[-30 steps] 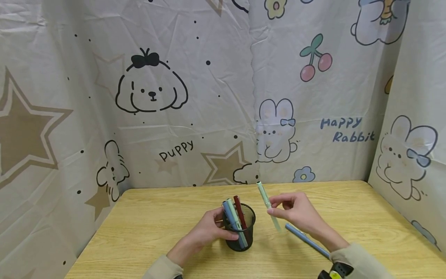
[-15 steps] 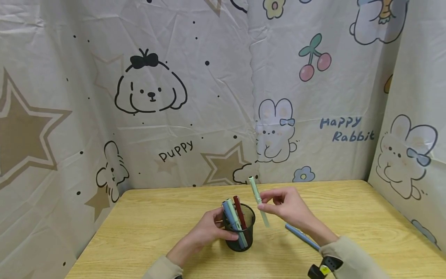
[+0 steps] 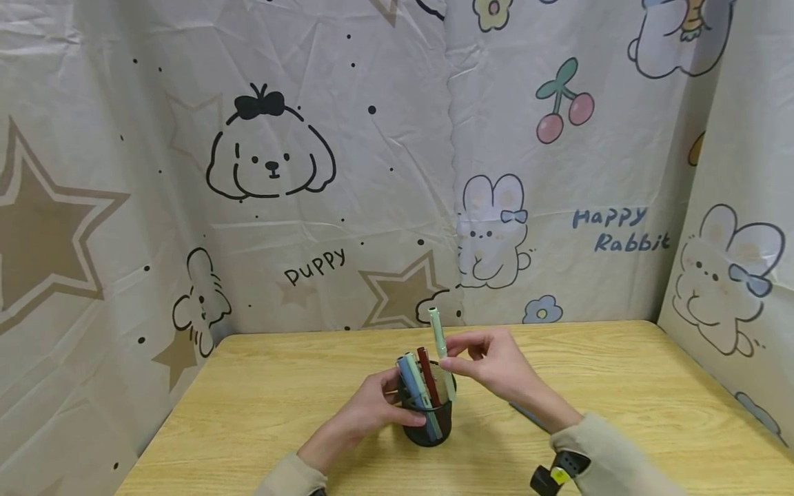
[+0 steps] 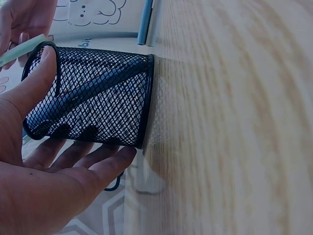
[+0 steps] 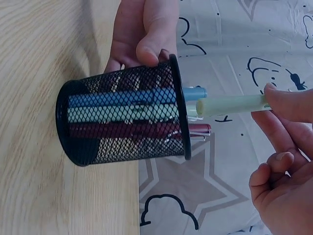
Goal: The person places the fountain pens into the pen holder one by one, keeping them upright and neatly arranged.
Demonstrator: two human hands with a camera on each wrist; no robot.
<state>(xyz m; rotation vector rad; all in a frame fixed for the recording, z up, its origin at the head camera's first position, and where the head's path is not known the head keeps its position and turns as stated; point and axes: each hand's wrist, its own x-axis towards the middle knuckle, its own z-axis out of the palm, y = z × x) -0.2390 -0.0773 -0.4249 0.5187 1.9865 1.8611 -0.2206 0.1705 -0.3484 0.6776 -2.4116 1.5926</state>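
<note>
Your right hand (image 3: pixel 496 365) pinches a pale green pen (image 3: pixel 440 351) between thumb and fingertips, about halfway along its barrel, with the rest of the fingers loosely curled behind. The pen stands nearly upright, tilted a little away from you, and its lower end sits right at the rim of the black mesh pen cup (image 3: pixel 428 417). In the right wrist view that end (image 5: pixel 230 104) lies level with the cup's mouth, just beside the tops of the pens already inside; whether it has crossed the rim is hard to judge from that angle.

Your left hand (image 3: pixel 366 413) wraps the cup from its left side, thumb along the near wall and fingers round the far wall, gripping it as it stands on the wooden table (image 3: pixel 260 406), near the middle and closer to the front edge than the back. The left wrist view shows the palm and fingers (image 4: pixel 83 161) cupped against the mesh.

Inside the cup stand a blue pen (image 3: pixel 406 379), a light green pen (image 3: pixel 415 379) and a dark red pen (image 3: pixel 426 372), leaning toward your left. Another blue pen (image 3: pixel 527 415) lies flat on the table to the right of the cup, mostly hidden beneath your right wrist. A printed cartoon cloth (image 3: pixel 310 172) hangs behind the back edge.
</note>
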